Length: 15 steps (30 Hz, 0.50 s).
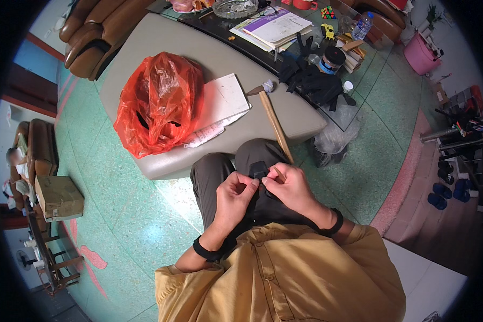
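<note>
Over my lap, my left hand (pixel 233 197) and my right hand (pixel 291 188) come together at the fingertips. Both pinch the lower edge of a small black piece (pixel 258 169), whose exact kind I cannot make out. A thin brown stick (pixel 279 174) pokes up from the fingers of my right hand. Beyond my right knee, a long wooden handle (pixel 273 124) slants across the edge of the grey padded bench (pixel 169 169). On that bench lie a crumpled red plastic bag (pixel 161 102) and a white board (pixel 225 102) partly under it.
A dark low table carries papers (pixel 273 24), a glass ashtray (pixel 235 7), a black-lidded jar (pixel 333 59) and black cloth (pixel 311 80). A clear plastic bag (pixel 336 129) hangs by its corner. Farther off stand a cardboard box (pixel 59 197), a pink bucket (pixel 421 53) and slippers (pixel 439 196).
</note>
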Motion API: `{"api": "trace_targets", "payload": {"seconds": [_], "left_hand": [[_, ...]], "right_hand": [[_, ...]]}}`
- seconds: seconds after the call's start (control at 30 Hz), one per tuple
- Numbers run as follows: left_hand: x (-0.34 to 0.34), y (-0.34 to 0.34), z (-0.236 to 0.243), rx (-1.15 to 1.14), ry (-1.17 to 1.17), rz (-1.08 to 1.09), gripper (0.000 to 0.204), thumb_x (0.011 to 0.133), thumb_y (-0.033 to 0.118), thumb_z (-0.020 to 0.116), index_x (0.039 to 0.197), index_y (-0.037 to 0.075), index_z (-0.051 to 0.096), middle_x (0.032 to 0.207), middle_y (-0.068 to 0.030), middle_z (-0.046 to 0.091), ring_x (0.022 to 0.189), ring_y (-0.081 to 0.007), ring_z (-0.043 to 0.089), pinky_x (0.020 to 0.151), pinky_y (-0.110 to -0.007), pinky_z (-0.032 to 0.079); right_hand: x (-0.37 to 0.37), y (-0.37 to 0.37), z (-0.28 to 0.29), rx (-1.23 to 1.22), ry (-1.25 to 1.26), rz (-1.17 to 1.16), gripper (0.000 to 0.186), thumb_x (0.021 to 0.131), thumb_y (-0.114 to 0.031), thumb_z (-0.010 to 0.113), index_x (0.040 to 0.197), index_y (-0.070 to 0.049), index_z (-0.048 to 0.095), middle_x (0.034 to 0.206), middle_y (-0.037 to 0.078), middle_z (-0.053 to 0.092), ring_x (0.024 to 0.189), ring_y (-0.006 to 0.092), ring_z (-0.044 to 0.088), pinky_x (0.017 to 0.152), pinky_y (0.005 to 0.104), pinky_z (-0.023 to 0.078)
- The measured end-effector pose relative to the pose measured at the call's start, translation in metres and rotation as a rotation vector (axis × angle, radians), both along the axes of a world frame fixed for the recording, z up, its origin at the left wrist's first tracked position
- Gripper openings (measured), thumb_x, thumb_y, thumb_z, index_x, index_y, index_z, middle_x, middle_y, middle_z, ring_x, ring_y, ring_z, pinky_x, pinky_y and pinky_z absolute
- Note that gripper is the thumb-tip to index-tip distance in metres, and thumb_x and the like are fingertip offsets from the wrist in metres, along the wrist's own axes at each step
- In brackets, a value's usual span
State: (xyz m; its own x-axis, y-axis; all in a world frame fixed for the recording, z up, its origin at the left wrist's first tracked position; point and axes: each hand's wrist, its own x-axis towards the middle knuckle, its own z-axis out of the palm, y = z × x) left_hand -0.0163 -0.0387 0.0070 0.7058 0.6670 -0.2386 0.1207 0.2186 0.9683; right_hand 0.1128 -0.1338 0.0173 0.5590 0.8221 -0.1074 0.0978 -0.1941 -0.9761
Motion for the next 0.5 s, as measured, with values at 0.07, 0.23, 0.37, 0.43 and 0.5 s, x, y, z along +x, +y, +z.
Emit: {"api": "trace_targets", "payload": {"seconds": [0.07, 0.23, 0.37, 0.43, 0.5], "left_hand": [[0.0, 0.0, 0.0, -0.016, -0.016, -0.003, 0.007, 0.084, 0.002, 0.059, 0.081, 0.0, 0.053, 0.078, -0.0045, 0.061, 0.072, -0.0093, 0.058, 0.068, -0.021, 0.047], [0.002, -0.001, 0.0, -0.06, -0.037, 0.008, 0.007, 0.085, 0.002, 0.057, 0.081, 0.0, 0.052, 0.076, -0.0039, 0.06, 0.07, -0.0091, 0.058, 0.067, -0.021, 0.047], [0.004, -0.003, -0.008, -0.007, -0.029, 0.058, 0.013, 0.084, 0.007, 0.06, 0.077, 0.0, 0.052, 0.068, -0.0009, 0.058, 0.063, -0.0035, 0.051, 0.058, -0.019, 0.042], [0.005, -0.004, -0.008, -0.005, -0.023, 0.079, 0.013, 0.083, 0.006, 0.061, 0.076, 0.0, 0.051, 0.067, -0.0011, 0.057, 0.062, -0.0035, 0.051, 0.057, -0.019, 0.042], [0.005, -0.003, -0.012, 0.012, 0.0, 0.08, 0.012, 0.082, 0.004, 0.061, 0.077, 0.0, 0.051, 0.07, -0.0016, 0.058, 0.063, -0.0038, 0.051, 0.058, -0.019, 0.043]], "right_hand": [[0.001, 0.001, 0.0, -0.019, -0.003, 0.02, 0.014, 0.077, -0.003, 0.063, 0.07, 0.001, 0.051, 0.063, -0.002, 0.052, 0.055, 0.0009, 0.043, 0.045, 0.0207, 0.035], [0.001, 0.002, -0.004, -0.018, -0.023, 0.023, 0.017, 0.078, -0.002, 0.061, 0.068, 0.0, 0.047, 0.06, -0.003, 0.05, 0.055, 0.0011, 0.043, 0.045, 0.0209, 0.035], [-0.002, 0.003, -0.006, 0.002, -0.133, 0.004, 0.018, 0.075, -0.003, 0.063, 0.068, -0.001, 0.046, 0.06, 0.002, 0.051, 0.054, 0.0065, 0.046, 0.046, 0.0245, 0.037], [-0.001, 0.005, -0.001, -0.033, -0.197, 0.001, 0.017, 0.072, -0.005, 0.064, 0.071, 0.0, 0.048, 0.059, 0.012, 0.054, 0.053, 0.0162, 0.054, 0.049, 0.0316, 0.042], [0.0, 0.009, -0.006, 0.018, -0.119, -0.025, 0.016, 0.072, -0.003, 0.064, 0.077, -0.001, 0.049, 0.063, 0.01, 0.055, 0.056, 0.0141, 0.054, 0.051, 0.0296, 0.043]]}}
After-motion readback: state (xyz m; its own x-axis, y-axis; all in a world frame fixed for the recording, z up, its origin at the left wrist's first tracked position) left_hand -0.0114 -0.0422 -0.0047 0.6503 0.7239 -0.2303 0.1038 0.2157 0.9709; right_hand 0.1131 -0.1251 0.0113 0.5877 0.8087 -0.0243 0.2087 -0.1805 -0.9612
